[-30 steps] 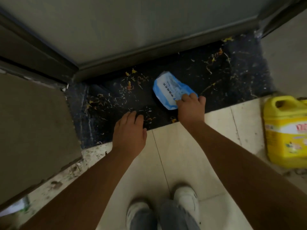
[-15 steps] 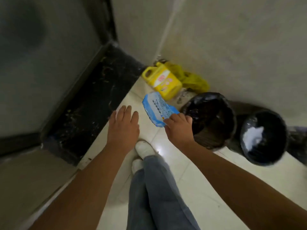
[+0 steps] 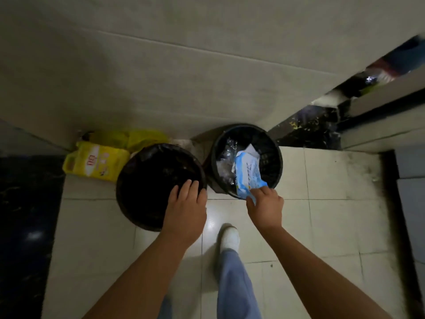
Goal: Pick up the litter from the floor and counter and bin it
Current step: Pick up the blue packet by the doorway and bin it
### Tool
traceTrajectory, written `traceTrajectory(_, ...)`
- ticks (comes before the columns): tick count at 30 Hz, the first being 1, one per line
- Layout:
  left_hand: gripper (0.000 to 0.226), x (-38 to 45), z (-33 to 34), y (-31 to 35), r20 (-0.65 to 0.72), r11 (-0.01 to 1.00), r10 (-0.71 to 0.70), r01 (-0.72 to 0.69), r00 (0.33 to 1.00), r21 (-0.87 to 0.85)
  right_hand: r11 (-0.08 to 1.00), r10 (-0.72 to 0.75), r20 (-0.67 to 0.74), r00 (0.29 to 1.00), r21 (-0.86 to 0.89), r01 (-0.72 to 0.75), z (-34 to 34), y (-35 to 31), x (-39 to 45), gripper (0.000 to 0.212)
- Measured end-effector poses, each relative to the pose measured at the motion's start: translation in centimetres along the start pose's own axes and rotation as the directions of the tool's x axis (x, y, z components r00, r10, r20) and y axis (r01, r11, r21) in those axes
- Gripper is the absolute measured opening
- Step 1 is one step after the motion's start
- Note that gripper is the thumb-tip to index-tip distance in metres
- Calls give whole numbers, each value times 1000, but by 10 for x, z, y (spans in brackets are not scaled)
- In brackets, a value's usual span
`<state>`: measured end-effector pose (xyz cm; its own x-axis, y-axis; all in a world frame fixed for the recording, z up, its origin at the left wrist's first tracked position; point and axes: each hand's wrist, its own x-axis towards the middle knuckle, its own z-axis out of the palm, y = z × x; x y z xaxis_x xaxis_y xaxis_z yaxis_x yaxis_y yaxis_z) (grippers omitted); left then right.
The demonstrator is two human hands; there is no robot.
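1. Fingers (image 3: 258, 192) of the right hand (image 3: 266, 207) pinch the near corner of a blue-and-white wrapper (image 3: 247, 172); the rest of the wrapper hangs over the mouth of the right bin (image 3: 277, 162), its near end overlapping the bin's near rim.
2. Left hand (image 3: 186, 207) holds nothing: its fingers lie loosely together, slightly curled, over the near rim of the left bin (image 3: 128, 171).
3. Right bin: already holds clear plastic and white paper. Left bin: dark-lined; contents cannot be made out.
4. Step in hand, as judged: release of the wrapper into the right bin. The wrapper is light and flat, so it may catch on the rim or slide out onto the floor (image 3: 322, 203) if let go where it is.
5. Good practice: carry the pinched corner forward until it is past the rim and over the bin's middle, then open the fingers fully and let the wrapper drop flat onto the rubbish below.
6. Surroundings: a yellow jug (image 3: 96, 164) and a yellow bag (image 3: 138, 139) lie against the wall behind the left bin; specks of debris show on the dark sill (image 3: 308, 132) to the right.
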<state>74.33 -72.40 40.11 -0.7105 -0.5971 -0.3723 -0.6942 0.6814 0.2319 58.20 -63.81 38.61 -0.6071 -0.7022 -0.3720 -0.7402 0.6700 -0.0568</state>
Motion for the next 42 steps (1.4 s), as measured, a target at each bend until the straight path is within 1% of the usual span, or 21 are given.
traceTrajectory(2, 56, 20, 9, 30, 52, 999, 4, -6, 999, 43, 998, 51, 22, 998, 47, -52, 8, 29, 25, 24)
traceTrajectory(4, 58, 44, 22, 60, 174, 996, -6, -9, 985, 86, 995, 29, 8, 1000, 96, -30, 21, 60, 54, 28)
traceTrajectory(5, 56, 56, 30, 70, 183, 992, 15, -37, 983, 118, 997, 14, 49, 999, 80, -18, 27, 71, 66, 30)
traceTrajectory(6, 55, 68, 35, 80, 236, 994, 5, -30, 972, 102, 999, 0, 118, 993, 52, -6, 33, 82, 77, 32)
traceTrajectory(8, 54, 91, 51, 92, 237, 991, 12, -44, 971, 127, 999, -31, 209, 978, 26, 26, 43, 101, 95, 34)
traceTrajectory(12, 52, 134, 90, 104, 339, 972, 9, -88, 941, 219, 997, -61, 214, 975, -40, 72, 68, 126, 121, 27)
traceTrajectory(14, 53, 151, 109, 104, 310, 962, 59, -137, 949, 238, 994, -71, 197, 978, -70, 86, 80, 131, 136, 21)
traceTrajectory(17, 54, 172, 143, 92, 252, 940, 137, -206, 958, 271, 990, -97, 268, 958, -72, 120, 92, 132, 154, 27)
traceTrajectory(20, 49, 187, 169, 79, 274, 944, 182, -246, 944, 220, 986, -167, 234, 958, 25, 166, 109, 127, 170, 21)
traceTrajectory(22, 37, 190, 177, 73, 307, 919, 251, -326, 918, 223, 988, -151, 223, 963, 14, 152, 117, 126, 178, 23)
traceTrajectory(23, 20, 191, 177, 70, 323, 901, 283, -366, 903, 232, 992, -119, 274, 954, -5, 125, 126, 125, 182, 27)
traceTrajectory(24, 11, 193, 179, 67, 317, 890, 323, -400, 892, 220, 995, -77, 332, 940, -26, 91, 134, 125, 186, 32)
traceTrajectory(25, 21, 194, 181, 65, 340, 882, 346, -427, 874, 202, 997, -25, 424, 906, -51, 52, 140, 126, 188, 36)
traceTrajectory(26, 24, 195, 180, 64, 343, 872, 358, -442, 868, 209, 998, 18, 478, 878, -61, 12, 145, 128, 189, 39)
traceTrajectory(28, 17, 195, 180, 63, 339, 866, 361, -447, 869, 224, 998, 39, 503, 864, -57, -12, 151, 130, 188, 42)
traceTrajectory(30, 26, 195, 180, 66, 365, 872, 331, -429, 870, 233, 1000, -12, 477, 879, -16, 22, 149, 132, 181, 43)
traceTrajectory(32, 45, 193, 178, 70, 379, 880, 293, -403, 878, 253, 997, -60, 425, 903, 60, 38, 141, 139, 166, 43)
traceTrajectory(35, 50, 187, 161, 89, 397, 880, 265, -389, 879, 274, 984, -95, 337, 937, 171, 39, 116, 156, 128, 46)
traceTrajectory(38, 45, 179, 118, 133, 356, 841, 313, -432, 880, 326, 960, -13, 258, 966, 275, -60, 75, 175, 82, 43)
traceTrajectory(40, 45, 173, 82, 173, 392, 843, 313, -443, 865, 305, 953, 101, 206, 973, 260, -154, 44, 188, 53, 46)
traceTrajectory(42, 46, 165, 47, 213, 450, 802, 324, -493, 832, 336, 920, 200, 188, 962, 302, -251, 10, 202, 25, 69)
